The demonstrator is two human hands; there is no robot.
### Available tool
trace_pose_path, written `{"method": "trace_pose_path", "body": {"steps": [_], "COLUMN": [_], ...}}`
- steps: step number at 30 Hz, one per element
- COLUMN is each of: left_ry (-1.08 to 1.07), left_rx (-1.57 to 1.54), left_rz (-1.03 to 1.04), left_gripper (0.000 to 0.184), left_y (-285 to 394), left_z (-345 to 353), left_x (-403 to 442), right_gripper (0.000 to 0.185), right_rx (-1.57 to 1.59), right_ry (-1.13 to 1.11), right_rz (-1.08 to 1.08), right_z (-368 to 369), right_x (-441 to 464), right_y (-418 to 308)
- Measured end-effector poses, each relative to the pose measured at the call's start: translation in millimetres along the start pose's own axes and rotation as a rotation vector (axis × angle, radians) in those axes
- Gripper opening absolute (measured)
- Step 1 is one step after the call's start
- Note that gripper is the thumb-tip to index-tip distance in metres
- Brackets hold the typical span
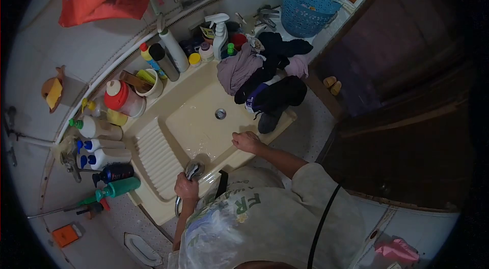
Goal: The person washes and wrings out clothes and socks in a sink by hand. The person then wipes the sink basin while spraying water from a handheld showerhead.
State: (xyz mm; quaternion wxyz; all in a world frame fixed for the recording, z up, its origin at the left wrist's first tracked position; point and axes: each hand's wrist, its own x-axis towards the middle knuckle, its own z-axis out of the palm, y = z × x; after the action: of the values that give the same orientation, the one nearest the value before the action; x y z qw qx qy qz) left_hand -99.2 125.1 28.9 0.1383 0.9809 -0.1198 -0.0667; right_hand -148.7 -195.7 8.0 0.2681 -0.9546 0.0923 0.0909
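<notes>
My left hand (187,187) is wrapped round the handle of a shower head (195,168), held over the near edge of a cream laundry sink (199,108). Its hose drops below my hand. Over the sink's near right rim, my right hand (246,142) is closed with the fingers curled in; whatever they may hold is hidden. A ribbed washboard (159,159) forms the left side of the basin. The drain (220,114) lies uncovered, with wet spots on the basin floor. Dark and mauve clothes (242,70) are heaped on the sink's right end, beyond my right hand.
Several pump bottles (109,158) line the left edge. A red-lidded jar (122,97), a spray bottle (219,35) and other bottles stand along the back. A blue basket (308,9) sits at the back right corner. A brown door (397,142) is on the right.
</notes>
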Motion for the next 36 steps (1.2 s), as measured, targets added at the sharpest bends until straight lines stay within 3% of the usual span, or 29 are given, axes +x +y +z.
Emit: {"method": "trace_pose_path", "body": {"steps": [36], "left_ry": [0.072], "left_rx": [0.021], "left_rz": [0.057], "left_gripper": [0.023], "left_y": [-3], "left_z": [5], "left_x": [0], "right_gripper": [0.018], "right_rx": [-0.002], "right_ry": [0.032], "right_rz": [-0.005], "right_z": [6], "right_x": [2], "right_y": [5]}}
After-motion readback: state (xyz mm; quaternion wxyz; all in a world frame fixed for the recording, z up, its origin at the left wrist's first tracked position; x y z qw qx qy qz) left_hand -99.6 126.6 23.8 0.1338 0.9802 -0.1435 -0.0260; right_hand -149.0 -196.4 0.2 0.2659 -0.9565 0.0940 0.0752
